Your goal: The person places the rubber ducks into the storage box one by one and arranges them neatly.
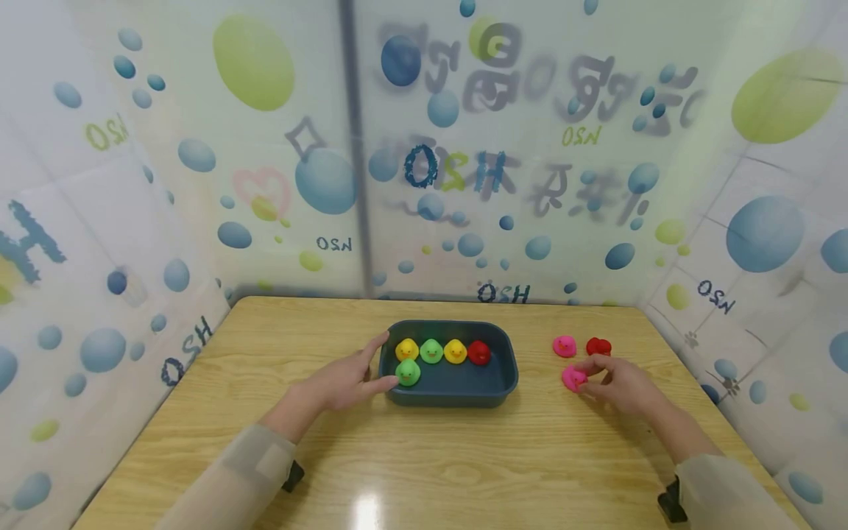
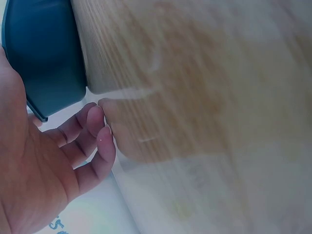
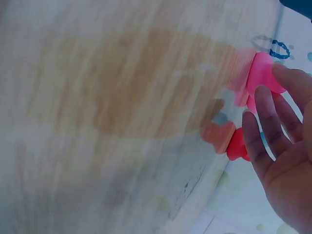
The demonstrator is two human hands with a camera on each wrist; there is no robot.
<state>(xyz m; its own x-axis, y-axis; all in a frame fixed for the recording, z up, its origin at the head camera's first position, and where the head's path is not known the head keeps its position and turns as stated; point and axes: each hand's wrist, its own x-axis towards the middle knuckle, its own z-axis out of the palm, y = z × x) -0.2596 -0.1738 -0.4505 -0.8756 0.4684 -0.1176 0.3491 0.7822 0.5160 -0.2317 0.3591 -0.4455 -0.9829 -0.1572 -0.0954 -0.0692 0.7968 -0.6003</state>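
Observation:
A dark blue tray (image 1: 457, 400) sits on the wooden table. Inside, along its back and left, are yellow, green and red rubber ducks, with a green duck (image 1: 408, 373) at the front left. My left hand (image 1: 341, 379) touches the tray's left end, index finger and thumb spread along the rim; in the left wrist view its other fingers hang loosely beside the tray wall (image 2: 48, 53). My right hand (image 1: 623, 386) pinches a pink rubber duck (image 1: 573, 379) between thumb and fingers at table level. Just behind it are another pink duck (image 1: 564, 346) and red ducks (image 1: 598, 346).
The wooden table (image 1: 464, 464) ends at a back wall sheet (image 1: 424, 250) printed with bubbles and letters. Similar sheets (image 1: 99, 368) flank it on both sides. The tray stands left of the loose ducks, with a stretch of table between.

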